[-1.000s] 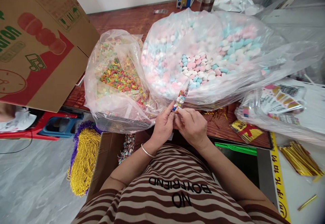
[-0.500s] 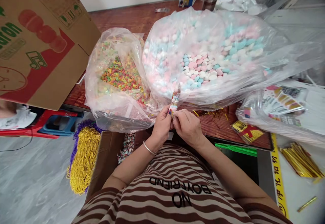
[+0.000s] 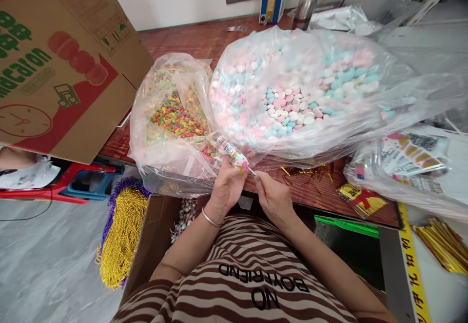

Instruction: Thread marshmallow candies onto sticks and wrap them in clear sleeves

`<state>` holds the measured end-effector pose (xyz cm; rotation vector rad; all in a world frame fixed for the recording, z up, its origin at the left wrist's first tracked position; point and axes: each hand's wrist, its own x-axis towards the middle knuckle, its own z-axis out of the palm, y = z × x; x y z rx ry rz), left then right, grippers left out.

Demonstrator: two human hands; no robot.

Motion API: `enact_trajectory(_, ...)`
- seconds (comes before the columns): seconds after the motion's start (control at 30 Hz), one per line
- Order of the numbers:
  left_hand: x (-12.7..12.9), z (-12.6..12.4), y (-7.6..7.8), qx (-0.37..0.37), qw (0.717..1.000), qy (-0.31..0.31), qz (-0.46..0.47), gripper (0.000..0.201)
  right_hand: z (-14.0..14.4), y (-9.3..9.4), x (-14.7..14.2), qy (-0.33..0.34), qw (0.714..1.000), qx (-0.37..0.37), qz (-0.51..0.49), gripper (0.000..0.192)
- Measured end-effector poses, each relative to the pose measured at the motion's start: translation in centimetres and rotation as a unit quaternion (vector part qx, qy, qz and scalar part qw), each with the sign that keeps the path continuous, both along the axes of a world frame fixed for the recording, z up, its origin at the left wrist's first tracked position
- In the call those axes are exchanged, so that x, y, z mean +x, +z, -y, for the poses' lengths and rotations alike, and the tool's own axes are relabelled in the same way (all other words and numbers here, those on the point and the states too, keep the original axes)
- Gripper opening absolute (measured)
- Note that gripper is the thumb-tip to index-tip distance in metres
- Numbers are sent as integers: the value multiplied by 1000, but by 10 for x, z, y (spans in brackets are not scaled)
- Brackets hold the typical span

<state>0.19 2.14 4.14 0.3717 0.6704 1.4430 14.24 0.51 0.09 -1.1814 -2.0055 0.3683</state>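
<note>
A small clear packet with colourful print lies slantwise across my left hand. That hand is turned palm up, its fingers loosely spread around and behind the packet. My right hand pinches the packet's thin, pale, gathered end. Just beyond my hands are two big clear plastic bags. The right one holds pink, white and blue oval candies; in the left one are small multicoloured ring-shaped pieces. What fills the little packet is hard to make out.
A cardboard box stands at the left. An open carton with small filled packets sits below the table edge, beside yellow bead strings. Gold twist ties and flat printed bags lie at the right.
The packet has tipped from upright toward the left. My left hand has opened from a pinch into an upturned palm. My right hand has drawn slightly away, holding the packet's end.
</note>
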Motion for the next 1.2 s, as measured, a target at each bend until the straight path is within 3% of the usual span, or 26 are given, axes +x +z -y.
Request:
enact_trajectory(0.17,-33,-22,13,-60,990,119,45,14,11,-1,1,30,987,144,58,20)
enact_trajectory(0.33,-21,-21,17,-65,988,110,91,6,16,1,-16,9,981,176,86,26)
enact_trajectory(0.5,0,-11,10,-64,993,45,92,13,12,8,-27,-1,982,166,87,36)
enact_trajectory(0.63,-7,-10,7,-38,996,57,64,20,14,10,-22,27,999,27,27,27)
enact_trajectory(0.7,-7,-6,6,-21,998,46,23,29,15,9,-21,34,999,-8,8,25)
enact_trajectory(0.87,5,7,3,-33,996,16,-76,50,7,2,-24,-34,984,163,57,19)
enact_trajectory(0.93,11,10,1,-53,994,22,-92,50,4,-1,-27,-33,978,195,66,18)
enact_trajectory(1.1,21,18,-6,-75,990,27,-115,45,5,-8,-30,-38,985,155,67,30)
enact_trajectory(1.2,24,24,-10,-55,989,42,-134,37,9,-10,-29,-34,995,94,30,30)
